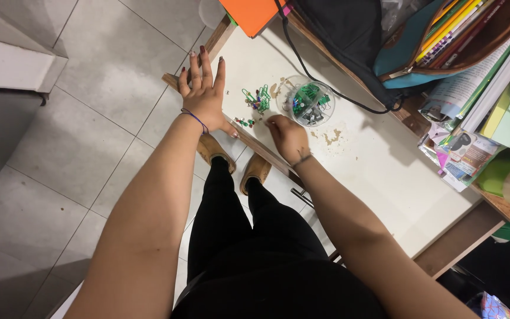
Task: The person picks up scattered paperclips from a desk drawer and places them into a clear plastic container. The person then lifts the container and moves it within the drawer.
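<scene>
Left hand (203, 93): fingers spread flat at the desk (379, 177) edge. Right hand (287, 137): curled, fingertips pinched on the desk near small pins (244, 122); whether it grips one, cannot tell. Green clips (257, 98) lie between the hands; clear tub (306, 101) just beyond.

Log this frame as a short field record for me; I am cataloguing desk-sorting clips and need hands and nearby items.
left hand: left hand open, fingers spread, at the desk's corner edge
right hand: right hand curled, fingertips down on the white desk; whether it pinches anything cannot be told
between hands: loose green paper clips and small pins
container: round clear container with green clips inside
back of desk: black bag, teal pencil case, stacked books
</scene>
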